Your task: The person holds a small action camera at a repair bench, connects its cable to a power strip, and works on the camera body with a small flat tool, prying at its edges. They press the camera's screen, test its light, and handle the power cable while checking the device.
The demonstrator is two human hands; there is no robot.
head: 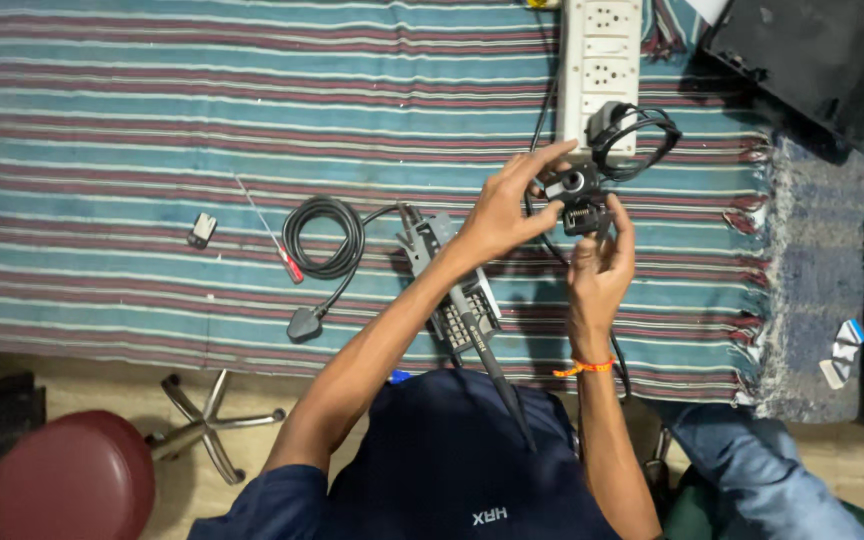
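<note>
Overhead, both hands (552, 225) on small black device (580, 200).

We only spot one pkg-ish thing: small white-and-blue packets (844, 352) at the far right edge, on the grey mat (820, 300). No screens or signs.

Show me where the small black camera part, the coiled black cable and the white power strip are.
small black camera part (579, 185), head view, on its round lens front.
coiled black cable (323, 236), head view, on the coil's left loop.
white power strip (604, 50), head view, on its top face between the sockets.
</note>
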